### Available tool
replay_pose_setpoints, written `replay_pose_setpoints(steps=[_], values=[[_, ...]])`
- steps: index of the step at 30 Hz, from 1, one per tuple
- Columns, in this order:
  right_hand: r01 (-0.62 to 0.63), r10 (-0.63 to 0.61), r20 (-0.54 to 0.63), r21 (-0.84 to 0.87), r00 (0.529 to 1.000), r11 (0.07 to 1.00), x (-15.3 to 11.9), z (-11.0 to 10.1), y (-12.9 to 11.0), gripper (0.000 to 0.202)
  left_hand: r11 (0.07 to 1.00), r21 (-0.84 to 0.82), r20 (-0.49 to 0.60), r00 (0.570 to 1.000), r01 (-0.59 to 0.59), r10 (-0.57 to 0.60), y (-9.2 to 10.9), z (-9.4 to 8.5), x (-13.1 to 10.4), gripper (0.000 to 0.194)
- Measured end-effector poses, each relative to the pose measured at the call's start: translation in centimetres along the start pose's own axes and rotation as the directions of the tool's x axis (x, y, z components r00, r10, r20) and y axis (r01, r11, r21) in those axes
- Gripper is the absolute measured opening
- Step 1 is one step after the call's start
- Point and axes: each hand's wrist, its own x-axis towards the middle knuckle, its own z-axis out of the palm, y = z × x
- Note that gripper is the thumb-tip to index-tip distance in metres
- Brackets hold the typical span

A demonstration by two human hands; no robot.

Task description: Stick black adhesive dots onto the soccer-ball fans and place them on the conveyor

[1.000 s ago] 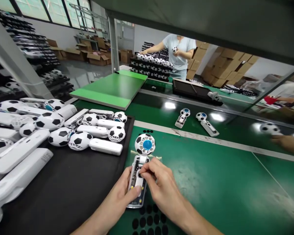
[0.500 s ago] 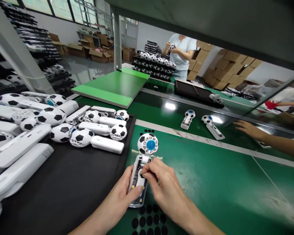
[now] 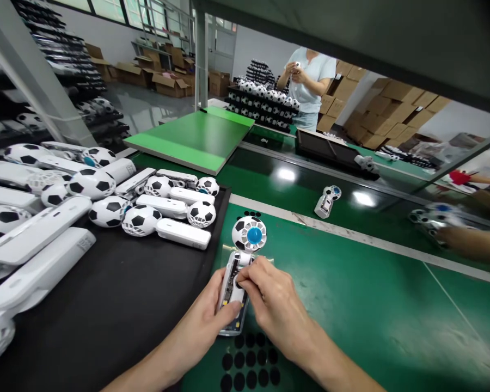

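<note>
A handheld fan with a football-patterned head and blue centre lies with its open handle toward me, circuit board showing. My left hand is wrapped round the handle's left side, thumb across its lower part. Over the middle of the handle, my right hand pinches with thumb and forefinger; a small dark piece shows at the fingertips, partly hidden. Below the fan is a sheet of black round dots on the green mat.
At left a black tray holds several white football-patterned fans. Behind is a green board. Another open fan lies on the far strip, where a co-worker's arm reaches in from the right. A person stands beyond.
The view has shifted slightly. My hands keep nearly the same hold on the fan. On the far strip, one fan is now by the co-worker's blurred hand at right.
</note>
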Motion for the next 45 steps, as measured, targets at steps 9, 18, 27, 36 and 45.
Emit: replay_pose_setpoints(steps=[9, 18, 27, 36, 45], values=[[0.096, -0.095, -0.036, 0.029, 0.995, 0.995, -0.8, 0.5, 0.1, 0.026, 0.990, -0.106, -0.093, 0.990, 0.092, -0.102, 1.0, 0.9, -0.2, 0.045], [0.087, -0.061, -0.210, 0.115, 0.976, 0.990, -2.4, 1.5, -0.1, 0.043, 0.998, -0.038, -0.115, 0.992, 0.050, -0.054, 0.6, 1.0, 0.2, 0.043], [0.070, -0.044, -0.239, 0.102, 0.970, 0.992, -3.7, 1.9, 0.0, 0.054, 0.984, -0.148, -0.096, 0.989, 0.097, -0.112, 0.9, 1.4, -0.1, 0.037], [0.051, -0.029, -0.287, 0.066, 0.957, 0.997, -5.0, 3.2, 0.2, 0.059, 0.967, -0.221, -0.088, 0.984, 0.130, -0.152, 1.5, 2.0, -0.5, 0.036], [-0.263, 0.460, -0.238, 0.566, 0.855, 0.781, -5.2, 2.6, 0.1, 0.027, 0.970, -0.179, -0.105, 0.978, 0.162, -0.182, 1.8, 2.7, -0.6, 0.021]])
